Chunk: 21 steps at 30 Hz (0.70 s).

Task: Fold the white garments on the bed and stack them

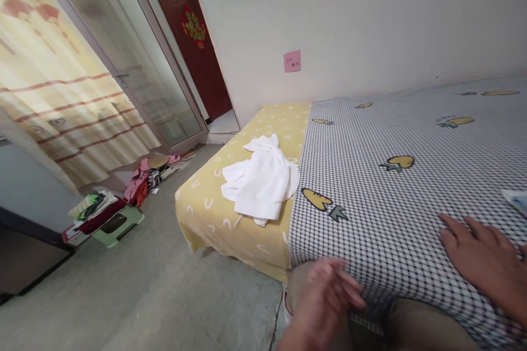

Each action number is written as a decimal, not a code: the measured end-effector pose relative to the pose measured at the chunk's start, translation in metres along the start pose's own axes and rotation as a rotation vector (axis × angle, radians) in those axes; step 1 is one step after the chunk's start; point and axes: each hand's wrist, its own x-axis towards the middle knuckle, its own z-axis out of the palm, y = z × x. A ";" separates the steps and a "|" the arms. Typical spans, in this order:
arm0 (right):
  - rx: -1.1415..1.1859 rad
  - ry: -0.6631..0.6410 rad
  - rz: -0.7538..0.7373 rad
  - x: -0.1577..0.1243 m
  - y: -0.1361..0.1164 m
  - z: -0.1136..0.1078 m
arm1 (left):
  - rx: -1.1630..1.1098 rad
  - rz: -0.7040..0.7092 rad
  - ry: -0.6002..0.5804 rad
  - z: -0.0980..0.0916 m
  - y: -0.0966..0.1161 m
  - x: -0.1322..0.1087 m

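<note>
My right hand (483, 258) lies flat with fingers spread on the black-and-white checked sheet (391, 203) printed with carrots, which covers the bed. My left hand (325, 301) hovers at the bed's front edge above my knee, fingers stretched out and blurred by motion; it holds nothing. A crumpled white garment (261, 181) lies on the yellow sheet (214, 208) at the foot of the bed, well away from both hands.
A pink note (292, 61) is stuck on the white wall. A green stool (117, 225) and a pile of clothes and clutter (142, 181) sit on the concrete floor by the sliding glass doors (135, 66). A pale object (516, 198) lies at the right edge.
</note>
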 end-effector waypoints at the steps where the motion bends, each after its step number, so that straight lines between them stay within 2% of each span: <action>1: -0.001 -0.003 0.002 0.000 0.000 0.000 | -0.127 0.026 -0.192 0.000 0.016 0.005; 2: 0.002 -0.002 0.000 0.000 0.000 -0.001 | -0.277 0.059 -0.316 -0.002 0.033 0.010; 3: 0.008 0.004 -0.003 -0.001 0.000 -0.001 | -0.397 0.070 -0.338 -0.005 0.048 0.017; 5: 0.022 0.019 -0.008 -0.001 0.000 -0.001 | -0.541 0.050 -0.275 -0.013 0.072 0.029; 7: 0.027 0.021 -0.007 -0.002 0.001 -0.001 | -0.574 0.014 -0.219 -0.022 0.084 0.039; 11: 0.008 0.013 0.003 -0.001 0.001 0.001 | -0.550 -0.018 -0.284 -0.029 0.087 0.047; 17: -0.013 0.015 -0.007 0.004 0.004 0.005 | -0.531 -0.003 -0.398 -0.017 0.096 0.046; 21: -0.052 0.043 -0.065 0.007 0.015 0.013 | -0.497 0.021 -0.462 -0.012 0.104 0.047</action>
